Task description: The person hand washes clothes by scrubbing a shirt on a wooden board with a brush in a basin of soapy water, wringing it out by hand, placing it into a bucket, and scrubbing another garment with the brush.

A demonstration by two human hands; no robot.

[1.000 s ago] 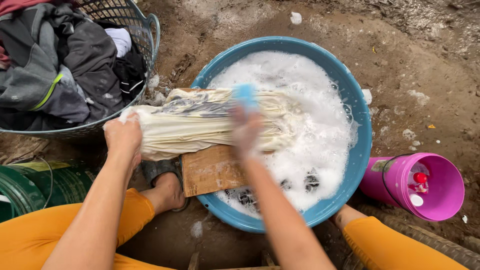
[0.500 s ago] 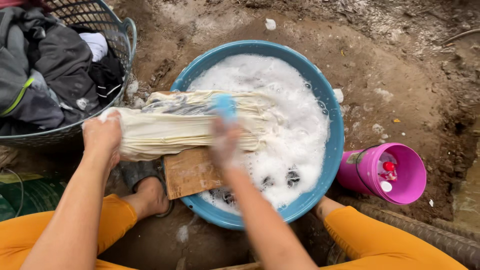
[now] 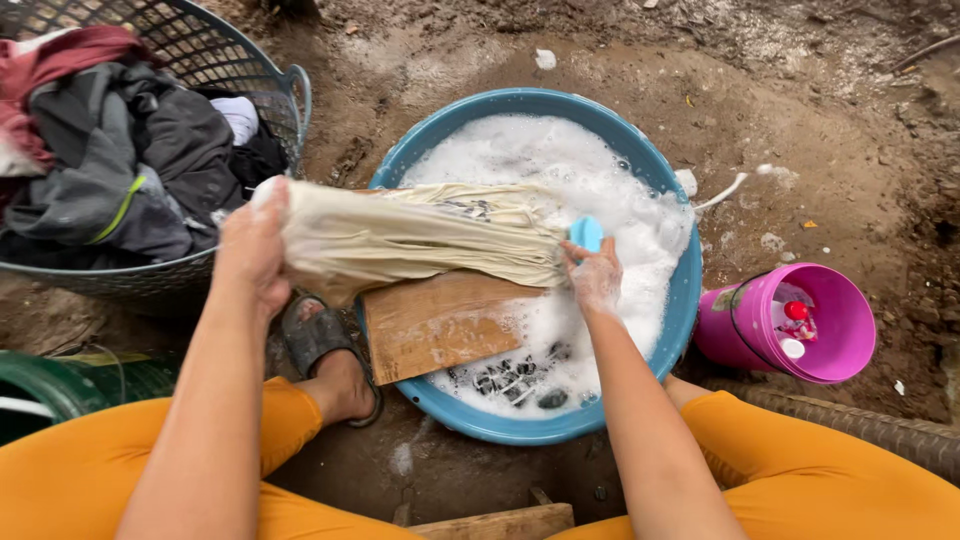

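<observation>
The left hand gripped one end of a bunched cream cloth stretched over a wooden board leaning in the blue basin of suds. The soapy right hand was closed around a blue brush, mostly hidden by its fingers, at the cloth's far end. Dark items in the foam were hard to make out. A laundry basket was cut off at the left.

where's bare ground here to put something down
Bare dirt lies beyond the blue basin, toward the top right, above the pink bucket. Left is crowded by the laundry basket. The wooden board, cream cloth and both hands fill the basin's near side.
</observation>
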